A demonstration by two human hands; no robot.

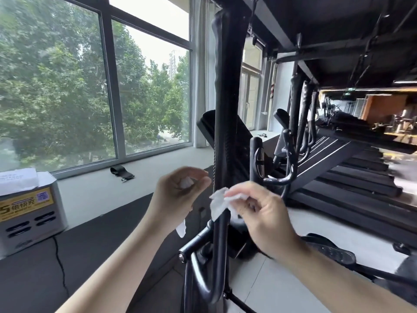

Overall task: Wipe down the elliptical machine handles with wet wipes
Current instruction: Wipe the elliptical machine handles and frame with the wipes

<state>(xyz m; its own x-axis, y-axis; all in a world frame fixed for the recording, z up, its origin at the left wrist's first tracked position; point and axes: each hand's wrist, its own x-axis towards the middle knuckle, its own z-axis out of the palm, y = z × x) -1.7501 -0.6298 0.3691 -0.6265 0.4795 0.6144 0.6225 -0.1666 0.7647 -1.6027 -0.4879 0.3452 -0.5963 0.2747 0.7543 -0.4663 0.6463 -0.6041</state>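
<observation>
A tall black elliptical handle (225, 91) rises in the middle of the head view, close in front of me. My left hand (178, 193) is curled around a crumpled white wipe (186, 182), a strip of which hangs below my wrist (181, 229). My right hand (259, 213) pinches another white wipe (217, 203) just right of the handle's lower part, its loose end lying against the bar. A shorter curved fixed handle (286, 177) sits behind my right hand.
A grey and yellow charging box (29, 213) with paper on top stands at the left on the dark mat. A black strap (121, 172) lies on the window sill. More ellipticals and treadmills (338, 159) line the right side. The black pedal (334, 249) is below right.
</observation>
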